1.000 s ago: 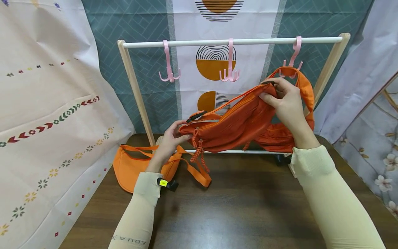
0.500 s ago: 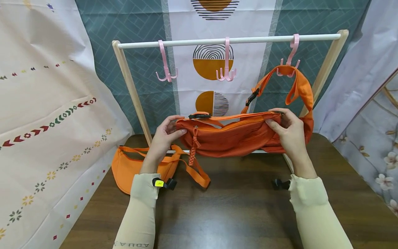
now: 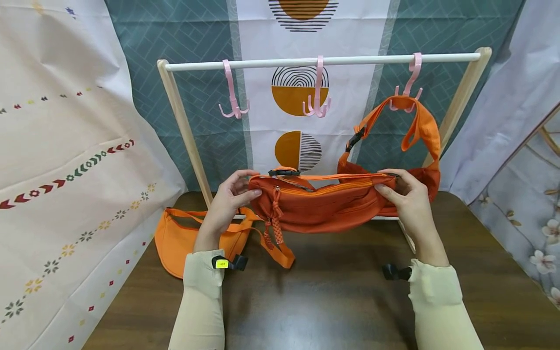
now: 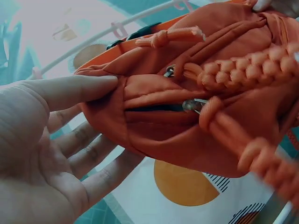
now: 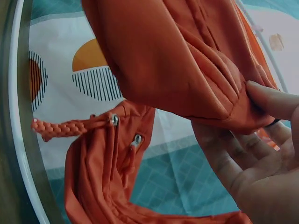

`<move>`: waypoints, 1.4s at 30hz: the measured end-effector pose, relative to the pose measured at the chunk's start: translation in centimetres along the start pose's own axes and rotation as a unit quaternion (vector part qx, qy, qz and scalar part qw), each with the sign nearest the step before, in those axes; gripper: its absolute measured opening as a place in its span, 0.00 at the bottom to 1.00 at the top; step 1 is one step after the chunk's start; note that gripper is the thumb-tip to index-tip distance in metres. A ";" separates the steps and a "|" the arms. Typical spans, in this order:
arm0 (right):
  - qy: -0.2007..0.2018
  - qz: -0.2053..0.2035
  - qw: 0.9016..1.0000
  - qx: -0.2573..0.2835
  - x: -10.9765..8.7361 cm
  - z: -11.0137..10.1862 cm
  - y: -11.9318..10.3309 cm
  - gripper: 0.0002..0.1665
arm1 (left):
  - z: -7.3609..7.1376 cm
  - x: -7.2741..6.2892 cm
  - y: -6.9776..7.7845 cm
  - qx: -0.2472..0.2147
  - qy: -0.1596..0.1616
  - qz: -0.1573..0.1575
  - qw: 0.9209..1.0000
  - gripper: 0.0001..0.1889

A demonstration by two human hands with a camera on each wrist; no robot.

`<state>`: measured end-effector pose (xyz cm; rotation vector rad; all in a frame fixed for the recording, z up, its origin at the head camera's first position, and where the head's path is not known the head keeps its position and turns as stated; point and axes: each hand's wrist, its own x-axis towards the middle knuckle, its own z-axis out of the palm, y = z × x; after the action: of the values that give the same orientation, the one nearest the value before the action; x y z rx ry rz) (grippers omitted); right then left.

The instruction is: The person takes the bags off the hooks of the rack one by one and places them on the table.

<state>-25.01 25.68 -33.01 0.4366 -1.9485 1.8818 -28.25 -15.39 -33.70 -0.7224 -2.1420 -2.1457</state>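
Teal-and-white backdrop (image 3: 183, 34) behind brown table (image 3: 315, 301). Rust-orange bag (image 3: 325, 211) stretches crosswise, long axis nearly level, zipper edge (image 3: 334, 188) up, between left hand (image 3: 224, 203), pinching 1 end just beside braided pulls (image 3: 276, 218), and right hand (image 3: 409, 200), pinching other end.

Arms (image 3: 199, 306) stretched forward; left hand (image 3: 224, 200), right hand (image 3: 410, 197) pinching, level, well apart.

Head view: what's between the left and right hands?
The red-orange bag, pinched at one end by left hand, other by right hand; head view.
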 end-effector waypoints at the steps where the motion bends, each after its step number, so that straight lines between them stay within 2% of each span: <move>1: -0.004 0.005 1.000 -0.002 0.0 -0.2 0.0 0.18 | -0.1 0.0 -0.1 0.003 -0.008 -0.002 1.000 0.23; 4: -0.023 0.030 0.999 -0.019 -0.1 -0.8 0.4 0.19 | -0.2 0.0 -0.5 0.018 -0.037 -0.019 0.999 0.23; 6: -0.043 0.046 0.997 -0.051 -0.2 -1.3 0.7 0.20 | -0.2 0.0 -0.6 0.040 -0.053 -0.032 0.997 0.23; 11: -0.094 0.079 0.983 -0.133 -0.4 -2.1 1.3 0.22 | -0.3 -0.1 -0.9 0.086 -0.082 -0.059 0.991 0.23; 15: -0.121 0.113 0.977 -0.137 -0.4 -1.9 1.7 0.24 | -0.6 -0.4 -1.4 0.086 -0.094 -0.086 0.988 0.23; 17: -0.136 0.136 0.970 -0.148 -0.3 -1.7 2.1 0.26 | -0.8 -0.5 -1.9 0.080 -0.097 -0.105 0.986 0.23; 22: -0.173 0.179 0.951 -0.185 0.2 -1.1 3.7 0.28 | -0.8 -0.2 -3.4 0.084 -0.094 -0.172 0.977 0.24; 30: -0.196 0.230 0.935 -0.186 0.1 -0.1 6.6 0.26 | -0.3 0.2 -5.8 0.134 -0.084 -0.257 0.954 0.25; 33: -0.206 0.245 0.929 -0.184 -0.1 0.2 7.3 0.27 | -0.1 0.2 -6.3 0.154 -0.079 -0.266 0.948 0.22; 36: -0.208 0.250 0.927 -0.189 -0.1 0.4 7.6 0.29 | 0.1 0.3 -6.5 0.174 -0.076 -0.263 0.946 0.19; 42: -0.214 0.250 0.914 -0.237 0.1 0.9 7.0 0.31 | 0.2 0.8 -6.4 0.205 -0.048 -0.268 0.940 0.17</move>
<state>-28.54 25.09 -39.06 0.2203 -2.9452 1.5645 -31.01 -14.57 -39.48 -0.2255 -2.9773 -1.7457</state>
